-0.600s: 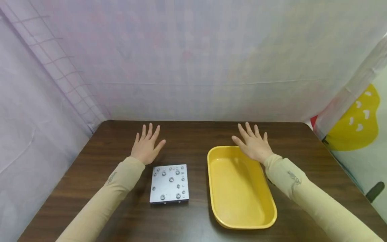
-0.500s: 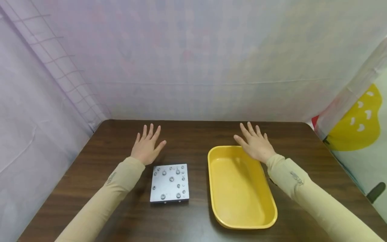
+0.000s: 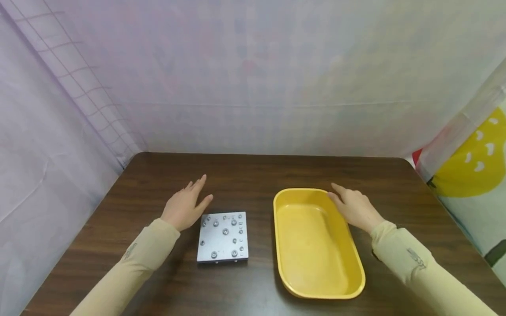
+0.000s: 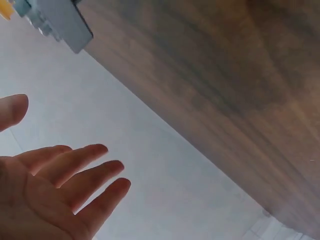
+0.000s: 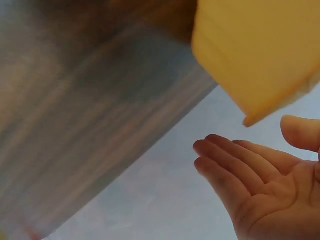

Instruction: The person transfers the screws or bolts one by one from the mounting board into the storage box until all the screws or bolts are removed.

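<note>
My left hand [image 3: 183, 204] hovers just left of a square silver metal plate [image 3: 222, 239], its fingers extended and nothing in them. Several socket-head screws stand in the plate's top face. In the left wrist view the palm and spread fingers [image 4: 92, 182] show bare, with the plate's edge [image 4: 70, 27] beyond the thumb. A yellow rectangular tray [image 3: 312, 263] lies to the right of the plate. My right hand [image 3: 357, 210] is at the tray's upper right rim, thumb overlapping it in the head view. The right wrist view shows its straight fingers [image 5: 240, 165] apart from the tray wall [image 5: 250, 60].
Both things rest on a dark brown wood-grain table [image 3: 253, 175]. A pale cloth curtain [image 3: 253, 79] hangs behind the table's far edge. More printed fabric with a yellow shape [image 3: 474, 158] hangs at the right.
Both hands have come down and back toward me, turning from palms down with spread fingers to palms more inward. The right hand also moved right. Plate and tray stay put.
</note>
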Demonstrator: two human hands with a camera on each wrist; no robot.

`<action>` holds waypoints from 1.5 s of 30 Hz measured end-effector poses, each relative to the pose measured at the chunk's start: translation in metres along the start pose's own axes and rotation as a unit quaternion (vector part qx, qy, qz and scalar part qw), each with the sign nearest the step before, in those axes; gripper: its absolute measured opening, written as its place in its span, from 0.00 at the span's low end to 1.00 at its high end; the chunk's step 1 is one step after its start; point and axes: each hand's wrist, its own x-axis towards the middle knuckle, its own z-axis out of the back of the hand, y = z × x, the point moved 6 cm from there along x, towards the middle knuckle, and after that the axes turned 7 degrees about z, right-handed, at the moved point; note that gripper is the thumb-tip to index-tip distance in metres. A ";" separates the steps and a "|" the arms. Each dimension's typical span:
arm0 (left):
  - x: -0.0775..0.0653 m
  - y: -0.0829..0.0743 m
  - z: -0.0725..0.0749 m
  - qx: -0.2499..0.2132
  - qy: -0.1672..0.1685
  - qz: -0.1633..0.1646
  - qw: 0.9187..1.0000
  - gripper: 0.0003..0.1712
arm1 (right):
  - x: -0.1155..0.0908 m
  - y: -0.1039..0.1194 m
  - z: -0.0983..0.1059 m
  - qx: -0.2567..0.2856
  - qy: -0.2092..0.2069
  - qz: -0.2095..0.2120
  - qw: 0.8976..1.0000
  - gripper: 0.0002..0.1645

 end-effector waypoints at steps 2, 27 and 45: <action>-0.005 0.002 0.000 0.000 -0.005 0.002 1.000 0.37 | -0.003 -0.002 -0.001 -0.001 -0.015 0.004 1.000 0.34; -0.032 0.002 -0.023 -0.042 0.036 0.022 0.998 0.09 | -0.007 -0.017 -0.017 -0.016 -0.044 -0.013 0.999 0.20; -0.033 -0.008 -0.017 0.030 -0.013 -0.041 0.999 0.07 | -0.002 -0.007 -0.013 -0.022 -0.051 -0.028 0.998 0.23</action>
